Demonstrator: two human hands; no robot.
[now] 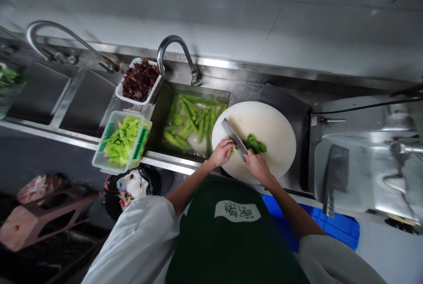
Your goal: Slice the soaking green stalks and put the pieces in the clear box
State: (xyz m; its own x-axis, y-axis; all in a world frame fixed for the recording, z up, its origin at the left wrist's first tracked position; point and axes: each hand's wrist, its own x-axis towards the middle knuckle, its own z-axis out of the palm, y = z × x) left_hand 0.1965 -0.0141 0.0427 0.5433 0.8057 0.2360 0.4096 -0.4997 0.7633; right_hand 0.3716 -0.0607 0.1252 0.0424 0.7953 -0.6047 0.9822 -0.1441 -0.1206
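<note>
My right hand [257, 166] is closed round the handle of a kitchen knife [234, 136], whose broad blade stands over the white round cutting board [277, 130]. To the left of the blade, my left hand [222, 153] has its fingers curled on a small green vegetable piece [234, 149], mostly hidden by the fingers. Several darker green cut pieces [255, 143] lie on the board just right of the blade. Long green vegetable stalks [194, 119] rest in water in the sink [158, 127] beside the board.
A clear container [95, 160] of pale green slices sits left of the sink, below a white tub [119, 95] of dark red-brown pieces. A faucet [175, 39] arches over the sink. Right stands a metal machine [357, 143] with a cleaver [335, 174] on it. A lined bin [150, 182] stands below.
</note>
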